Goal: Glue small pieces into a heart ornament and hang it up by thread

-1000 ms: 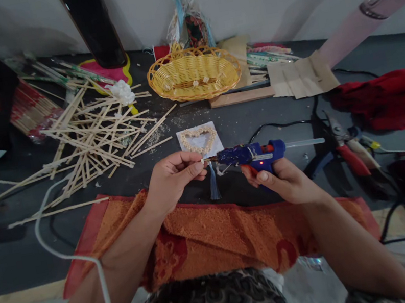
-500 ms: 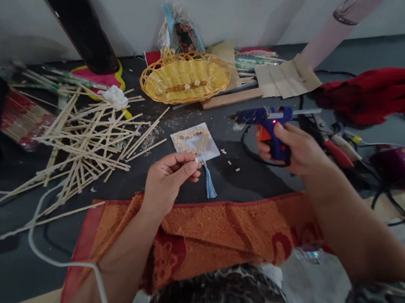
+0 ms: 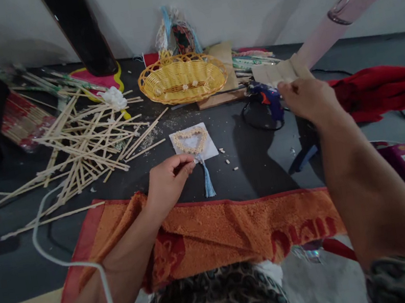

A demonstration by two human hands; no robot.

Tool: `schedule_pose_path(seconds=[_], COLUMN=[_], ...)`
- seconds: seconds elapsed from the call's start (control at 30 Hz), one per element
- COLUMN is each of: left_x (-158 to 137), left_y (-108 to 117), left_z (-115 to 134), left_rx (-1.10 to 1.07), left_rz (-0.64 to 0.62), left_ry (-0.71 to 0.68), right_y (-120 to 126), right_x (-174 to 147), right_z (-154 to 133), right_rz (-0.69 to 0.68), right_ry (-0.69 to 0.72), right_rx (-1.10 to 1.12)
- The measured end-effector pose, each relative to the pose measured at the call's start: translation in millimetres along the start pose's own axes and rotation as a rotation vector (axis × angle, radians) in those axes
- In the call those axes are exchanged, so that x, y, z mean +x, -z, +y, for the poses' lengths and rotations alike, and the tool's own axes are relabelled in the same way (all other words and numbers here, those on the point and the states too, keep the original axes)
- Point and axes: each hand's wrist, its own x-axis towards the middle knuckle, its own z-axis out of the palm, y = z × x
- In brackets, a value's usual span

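Note:
My left hand [image 3: 169,185] is closed in a pinch at the lower point of a heart shape [image 3: 201,143] made of small pale wooden bits. What sits between its fingertips is too small to make out. The heart lies on a square of white paper [image 3: 210,149], and a light blue tassel [image 3: 208,181] hangs down from its tip. Over at the right, my right hand [image 3: 312,99] grips the rear of a blue glue gun [image 3: 275,100] with an orange trigger. The gun's nozzle points left, near a wooden strip [image 3: 220,99]; its handle hangs downward.
Many thin wooden sticks [image 3: 84,140] lie piled at left. A yellow wicker basket [image 3: 183,80] stands behind the heart. An orange towel [image 3: 238,223] covers the front edge. Blue-handled pliers [image 3: 303,158], a red cloth [image 3: 382,90] and a pink flask [image 3: 343,19] are at right.
My right hand has carried the glue gun away from me, to the wooden strip and cardboard at the back. Blue pliers handles now show beneath my arm. My left hand keeps pinching at the heart's tip.

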Motion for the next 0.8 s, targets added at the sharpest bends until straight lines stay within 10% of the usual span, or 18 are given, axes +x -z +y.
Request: schedule_pose_path(seconds=[0.1,0.37,0.8], left_x=[0,6,7], left_y=[-2,-12,-18], left_z=[2,5,-2], left_rx=[0.274,0.551,0.7], left_rz=[-0.003,-0.021,-0.037], left_ry=[-0.198,-0.304,-0.361], right_y=[-26,-149,-166], right_x=[-38,-138,-143], right_z=[-29,-39,-21], right_rz=[0.232,-0.442,-0.475], right_ry=[0.066,0.547,0.669], right_rx=[-0.695,-0.75,-0.776])
